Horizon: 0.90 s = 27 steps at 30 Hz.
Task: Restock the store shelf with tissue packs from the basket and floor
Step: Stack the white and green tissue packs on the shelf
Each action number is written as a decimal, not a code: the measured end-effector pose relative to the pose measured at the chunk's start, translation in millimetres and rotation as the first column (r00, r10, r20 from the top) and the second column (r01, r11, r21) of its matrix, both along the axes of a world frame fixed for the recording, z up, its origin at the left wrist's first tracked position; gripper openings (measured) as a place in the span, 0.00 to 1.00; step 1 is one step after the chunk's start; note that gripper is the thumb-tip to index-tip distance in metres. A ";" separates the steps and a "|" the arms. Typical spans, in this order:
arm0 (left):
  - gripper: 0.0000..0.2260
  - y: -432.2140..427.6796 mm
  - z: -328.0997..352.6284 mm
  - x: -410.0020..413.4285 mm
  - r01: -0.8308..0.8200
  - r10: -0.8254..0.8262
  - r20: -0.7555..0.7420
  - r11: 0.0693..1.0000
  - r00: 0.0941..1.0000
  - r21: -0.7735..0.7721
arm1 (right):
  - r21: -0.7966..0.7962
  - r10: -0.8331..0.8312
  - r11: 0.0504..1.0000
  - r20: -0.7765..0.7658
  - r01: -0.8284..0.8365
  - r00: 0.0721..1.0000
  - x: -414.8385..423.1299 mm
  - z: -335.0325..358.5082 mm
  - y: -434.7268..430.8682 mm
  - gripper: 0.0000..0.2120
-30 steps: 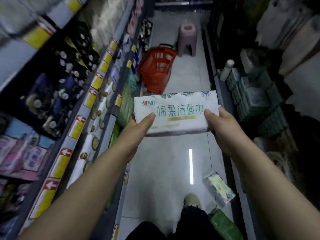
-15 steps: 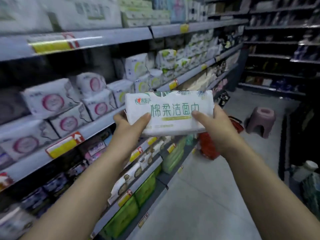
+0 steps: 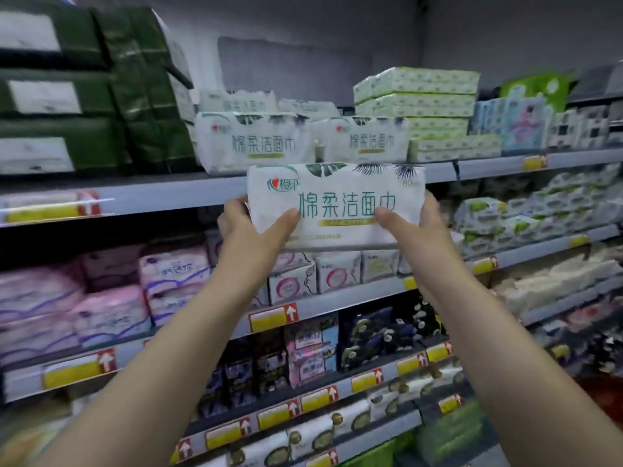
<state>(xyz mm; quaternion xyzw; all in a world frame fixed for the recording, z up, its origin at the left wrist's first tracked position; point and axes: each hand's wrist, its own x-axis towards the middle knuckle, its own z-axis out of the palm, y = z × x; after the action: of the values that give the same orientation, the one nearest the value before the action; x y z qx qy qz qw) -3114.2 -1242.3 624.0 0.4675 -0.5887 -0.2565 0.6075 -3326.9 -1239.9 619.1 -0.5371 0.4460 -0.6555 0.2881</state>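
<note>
I hold a white tissue pack with green lettering up in front of the top shelf's front edge. My left hand grips its left end, thumb on the front face. My right hand grips its right end the same way. Just above and behind it, two matching white packs stand on that top shelf, with more of them stacked behind. The basket and the floor are out of view.
Dark green packs fill the top shelf's left side; pale green tissue stacks sit to the right. Lower shelves hold pink, white and dark blue packs with yellow price tags. A grey wall rises behind the top shelf.
My view swung from the aisle floor and red basket up to the shelves. Both hands raised the pack from waist height to the top shelf's front edge.
</note>
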 end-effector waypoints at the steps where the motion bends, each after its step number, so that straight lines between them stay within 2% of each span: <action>1: 0.24 -0.4 6.4 4.5 -0.030 0.030 0.012 0.999 0.999 -0.014 | -0.009 -0.001 1.000 -0.018 0.001 1.000 5.4 5.6 -6.6 0.33; 5: 0.24 -12.1 35.7 20.6 -0.131 0.138 0.055 0.985 0.989 -0.113 | -0.075 0.030 0.997 -0.042 -0.033 0.999 26.7 33.0 -29.2 0.46; 7: 0.23 -21.4 53.2 26.8 -0.175 0.192 0.085 0.969 0.978 -0.174 | -0.126 0.038 0.991 -0.044 -0.043 0.998 34.7 50.0 -43.1 0.42; 11: 0.27 -47.4 85.9 40.5 -0.221 0.253 0.101 0.941 0.962 -0.255 | -0.223 0.008 0.975 -0.074 -0.024 0.997 47.9 87.6 -77.5 0.25; 16: 0.32 -81.2 129.7 58.9 -0.212 0.259 0.095 0.912 0.961 -0.350 | -0.335 -0.011 0.942 -0.057 -0.009 0.998 67.6 133.7 -115.7 0.24; 19: 0.29 -107.3 151.9 69.3 -0.267 0.358 0.183 0.881 0.916 -0.390 | -0.366 -0.022 0.931 -0.066 -0.004 0.998 76.5 155.9 -139.1 0.21; 24: 0.22 -149.7 168.1 82.5 -0.303 0.427 0.284 0.869 0.859 -0.391 | -0.330 -0.064 0.944 -0.161 0.007 0.985 82.9 177.9 -190.4 0.22; 27: 0.24 -172.7 174.0 95.0 -0.302 0.412 0.334 0.893 0.848 -0.335 | -0.265 -0.087 0.964 -0.237 0.022 0.968 87.3 184.0 -224.1 0.24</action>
<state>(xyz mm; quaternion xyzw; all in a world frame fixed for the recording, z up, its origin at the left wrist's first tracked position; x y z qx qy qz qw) -3019.2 -1415.0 798.0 0.5243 -0.6303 0.0446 0.5708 -3239.6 -1464.0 803.1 -0.6349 0.4031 -0.6443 0.1389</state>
